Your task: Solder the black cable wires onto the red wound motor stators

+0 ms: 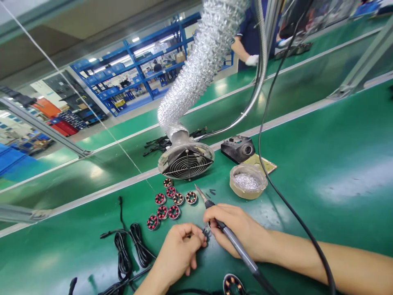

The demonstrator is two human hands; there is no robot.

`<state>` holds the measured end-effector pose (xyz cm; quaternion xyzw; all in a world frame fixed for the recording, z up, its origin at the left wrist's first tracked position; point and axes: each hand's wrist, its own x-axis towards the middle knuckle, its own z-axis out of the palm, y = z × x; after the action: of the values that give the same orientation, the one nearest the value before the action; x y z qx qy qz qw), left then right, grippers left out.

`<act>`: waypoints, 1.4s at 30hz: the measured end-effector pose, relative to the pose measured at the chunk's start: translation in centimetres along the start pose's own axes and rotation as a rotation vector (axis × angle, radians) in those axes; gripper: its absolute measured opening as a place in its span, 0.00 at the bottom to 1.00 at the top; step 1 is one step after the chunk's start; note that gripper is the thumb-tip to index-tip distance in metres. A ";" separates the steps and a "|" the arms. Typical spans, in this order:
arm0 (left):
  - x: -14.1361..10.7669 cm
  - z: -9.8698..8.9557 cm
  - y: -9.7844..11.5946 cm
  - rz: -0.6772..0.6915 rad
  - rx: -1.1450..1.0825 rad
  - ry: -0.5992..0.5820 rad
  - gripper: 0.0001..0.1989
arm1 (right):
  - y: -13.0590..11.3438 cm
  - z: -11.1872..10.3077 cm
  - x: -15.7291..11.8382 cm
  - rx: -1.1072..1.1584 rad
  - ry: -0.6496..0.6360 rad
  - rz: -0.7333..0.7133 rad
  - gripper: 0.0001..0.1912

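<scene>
My right hand [239, 229] is closed around a soldering iron [231, 238], whose pointed tip angles up and left over the green table. Between the right fingertips there also seems to be a small round part, mostly hidden. Close by on the left, my left hand [184, 250] pinches a small dark piece [205, 233] between thumb and fingers. Several round coil parts [174, 212] with red or copper windings lie beyond my hands. One more coil part [232, 284] is at the bottom edge. A tan bowl [248, 193] of silvery shavings stands beyond my right hand.
A fume extractor hood [186, 160] hangs from a silver duct [196, 69]. Coiled black cables [123, 254] lie at left. A black iron stand [238, 148] is behind the bowl. A dark cord [291, 209] crosses at right. Another person's gloved hand [252, 60] is across the bench.
</scene>
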<state>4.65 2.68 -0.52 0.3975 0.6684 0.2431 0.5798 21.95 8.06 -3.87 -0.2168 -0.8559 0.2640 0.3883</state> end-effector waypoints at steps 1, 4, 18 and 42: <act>0.1 0.0 -0.1 0.006 0.020 0.004 0.18 | 0.2 0.0 0.0 0.027 0.009 0.004 0.13; 0.3 0.0 -0.4 0.058 0.037 0.023 0.15 | 0.3 -0.3 -0.2 0.087 -0.004 0.006 0.14; -0.8 1.0 -0.4 0.401 0.477 0.243 0.08 | 0.1 0.1 0.6 0.003 -0.038 -0.160 0.11; -4.6 -11.7 0.5 0.153 1.369 0.182 0.21 | 0.0 -1.7 -0.5 -0.239 -0.195 -0.110 0.15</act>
<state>-6.49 0.76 5.00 0.6977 0.6875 -0.1607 0.1215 23.56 8.23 -3.16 -0.1879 -0.9253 0.1584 0.2888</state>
